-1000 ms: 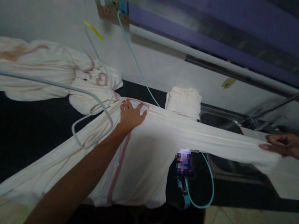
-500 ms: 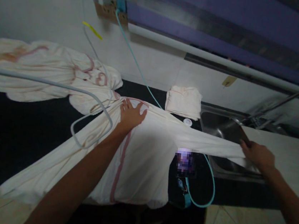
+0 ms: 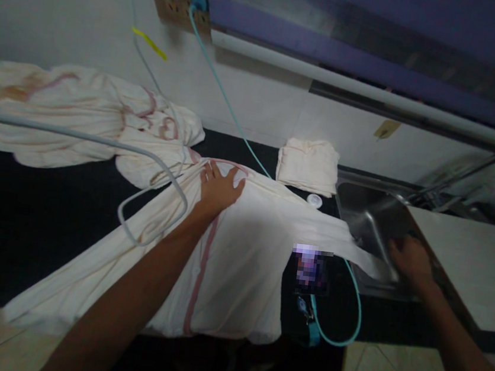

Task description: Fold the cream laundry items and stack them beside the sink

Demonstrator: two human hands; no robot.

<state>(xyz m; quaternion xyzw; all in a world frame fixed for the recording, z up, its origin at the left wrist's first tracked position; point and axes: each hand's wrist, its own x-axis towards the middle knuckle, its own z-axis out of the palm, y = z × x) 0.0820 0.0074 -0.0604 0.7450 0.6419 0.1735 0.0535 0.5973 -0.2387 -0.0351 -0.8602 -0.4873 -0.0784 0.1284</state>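
A white long-sleeved shirt (image 3: 248,257) with pinkish-brown trim lies spread over the black counter. My left hand (image 3: 221,188) is open and presses flat on it near the collar, fingers spread. At the right, over the sink, my right hand (image 3: 413,261) is closed at the end of the shirt's sleeve (image 3: 326,233); blur hides the exact grip. That sleeve sags in a bend towards the hand. The other sleeve slants down to the left, partly behind my left forearm. A thick grey cable (image 3: 160,164) loops over the shirt's left side.
A crumpled, stained white garment (image 3: 77,109) lies at the back left. A folded white cloth (image 3: 307,165) sits by the wall near a small white disc (image 3: 314,201). A steel sink (image 3: 363,207), a pixelated phone-like object (image 3: 309,270) and a teal cord (image 3: 354,326) are at the right.
My right hand has moved left and slightly up with the sleeve end. The sleeve, pulled straight before, now hangs slack and bent. My left hand stays at the collar.
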